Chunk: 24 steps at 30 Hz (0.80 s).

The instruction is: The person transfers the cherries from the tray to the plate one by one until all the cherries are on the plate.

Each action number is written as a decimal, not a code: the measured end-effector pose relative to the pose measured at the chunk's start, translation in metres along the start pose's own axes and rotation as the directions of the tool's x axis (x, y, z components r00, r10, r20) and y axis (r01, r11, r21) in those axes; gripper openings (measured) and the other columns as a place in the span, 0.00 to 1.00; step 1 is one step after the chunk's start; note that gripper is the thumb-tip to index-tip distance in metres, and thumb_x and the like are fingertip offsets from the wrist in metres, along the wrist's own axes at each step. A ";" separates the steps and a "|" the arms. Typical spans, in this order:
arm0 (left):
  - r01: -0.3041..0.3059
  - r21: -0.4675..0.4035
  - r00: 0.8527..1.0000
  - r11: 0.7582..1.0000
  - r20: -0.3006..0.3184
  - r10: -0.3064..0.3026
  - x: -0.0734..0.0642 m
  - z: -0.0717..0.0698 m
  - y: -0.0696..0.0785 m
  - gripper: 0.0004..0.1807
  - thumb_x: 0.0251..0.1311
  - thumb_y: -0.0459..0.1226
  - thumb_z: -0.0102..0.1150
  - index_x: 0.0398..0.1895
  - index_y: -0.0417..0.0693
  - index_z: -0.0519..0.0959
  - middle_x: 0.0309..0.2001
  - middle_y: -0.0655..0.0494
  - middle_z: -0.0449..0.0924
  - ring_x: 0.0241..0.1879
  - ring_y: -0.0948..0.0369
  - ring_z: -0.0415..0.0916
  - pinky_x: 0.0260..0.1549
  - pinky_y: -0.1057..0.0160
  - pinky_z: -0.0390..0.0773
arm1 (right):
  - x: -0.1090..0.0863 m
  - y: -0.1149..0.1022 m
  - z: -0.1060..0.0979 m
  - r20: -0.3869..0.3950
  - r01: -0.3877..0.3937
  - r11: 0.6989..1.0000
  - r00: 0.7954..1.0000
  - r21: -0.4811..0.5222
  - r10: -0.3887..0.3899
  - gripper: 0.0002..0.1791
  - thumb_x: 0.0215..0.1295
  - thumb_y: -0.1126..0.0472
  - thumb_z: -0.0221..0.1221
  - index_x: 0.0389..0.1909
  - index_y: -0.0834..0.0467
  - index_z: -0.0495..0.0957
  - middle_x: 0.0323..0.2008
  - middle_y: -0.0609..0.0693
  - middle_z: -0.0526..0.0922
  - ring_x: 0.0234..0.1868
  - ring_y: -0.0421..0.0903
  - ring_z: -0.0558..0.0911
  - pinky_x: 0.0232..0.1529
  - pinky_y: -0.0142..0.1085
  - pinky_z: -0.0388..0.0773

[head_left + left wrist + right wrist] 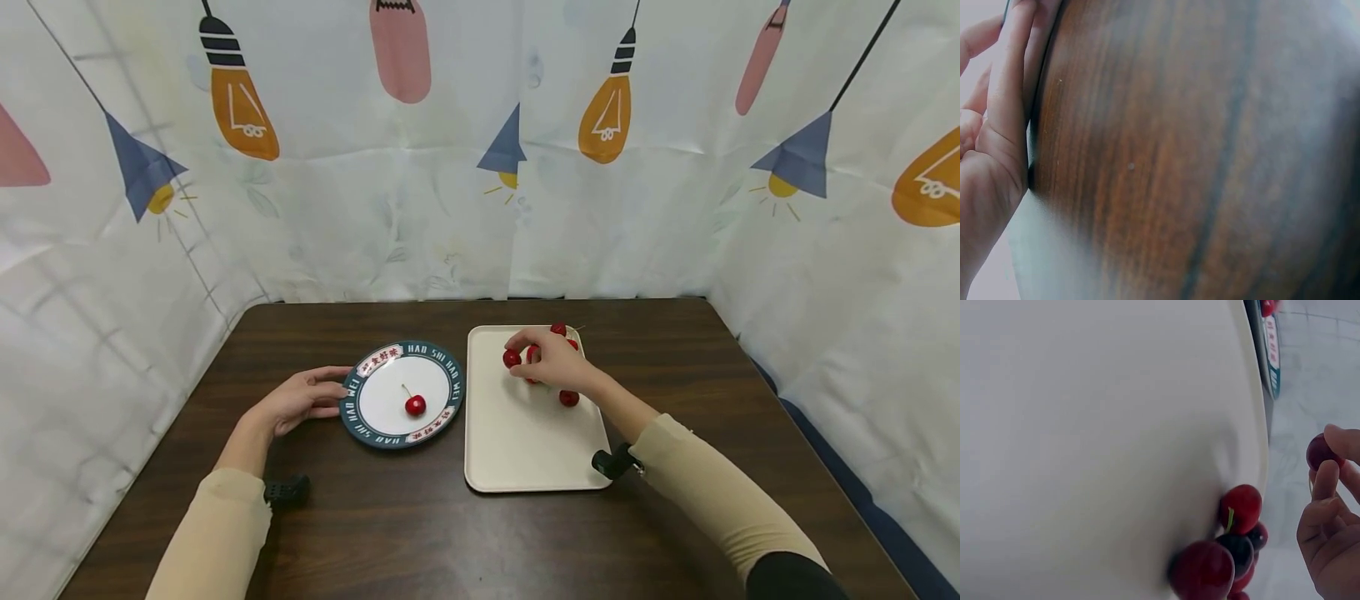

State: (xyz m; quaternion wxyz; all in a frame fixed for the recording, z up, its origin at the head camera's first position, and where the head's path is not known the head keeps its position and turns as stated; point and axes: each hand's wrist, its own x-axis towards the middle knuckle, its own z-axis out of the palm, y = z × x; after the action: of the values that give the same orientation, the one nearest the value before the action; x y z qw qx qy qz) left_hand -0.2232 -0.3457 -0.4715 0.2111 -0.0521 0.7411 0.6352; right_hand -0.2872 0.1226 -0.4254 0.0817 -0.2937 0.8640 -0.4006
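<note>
My right hand [553, 360] pinches a dark red cherry [1321, 452] between thumb and fingers, above the upper part of a cream tray [525, 450]. A thin stem hangs from that cherry. Beneath and around the hand, several cherries lie on the tray, one red cherry [1241, 508] among them in the right wrist view. On the left, my left hand [303, 397] touches the left rim of a round plate [390, 382], its fingers fairly straight. One cherry [415, 406] with its stem up sits on the plate. The left wrist view catches only part of that hand.
Tray and plate stand side by side on a dark wood table [360, 517], a narrow gap between them. One cherry [569, 398] lies apart near the tray's right edge. A printed white curtain [375, 225] hangs behind and at both sides.
</note>
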 end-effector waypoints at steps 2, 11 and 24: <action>0.001 0.004 1.000 1.000 -0.004 -0.001 0.000 0.000 0.000 0.38 0.72 0.39 0.62 0.80 0.41 0.57 0.62 0.41 0.72 0.50 0.55 0.81 0.52 0.56 0.82 | 0.003 -0.002 0.004 0.006 0.006 1.000 1.000 -0.011 -0.006 0.21 0.63 0.58 0.72 0.56 0.56 0.81 0.49 0.49 0.83 0.33 0.52 0.79 0.33 0.37 0.77; -0.012 0.003 1.000 1.000 0.003 0.012 -0.002 0.001 0.001 0.38 0.73 0.39 0.61 0.80 0.39 0.57 0.60 0.43 0.74 0.49 0.56 0.81 0.52 0.56 0.83 | 0.007 -0.012 0.017 0.073 -0.002 1.000 0.997 -0.004 0.002 0.20 0.63 0.59 0.71 0.55 0.54 0.80 0.48 0.49 0.83 0.27 0.46 0.78 0.32 0.37 0.80; -0.034 0.005 0.999 0.999 0.003 0.034 -0.005 0.002 -0.001 0.37 0.73 0.38 0.61 0.78 0.35 0.57 0.55 0.46 0.77 0.46 0.58 0.83 0.50 0.57 0.83 | 0.011 -0.031 0.036 0.151 0.020 1.000 0.988 -0.016 -0.017 0.19 0.63 0.61 0.71 0.54 0.54 0.81 0.45 0.46 0.83 0.32 0.47 0.79 0.33 0.37 0.80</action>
State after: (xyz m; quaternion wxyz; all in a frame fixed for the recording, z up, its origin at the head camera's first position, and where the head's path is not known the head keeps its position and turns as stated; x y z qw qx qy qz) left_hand -0.2183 -0.3450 -0.4706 0.2015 -0.0383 0.7432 0.6369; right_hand -0.2692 0.0769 -0.4258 0.1405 -0.3318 0.8561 -0.3704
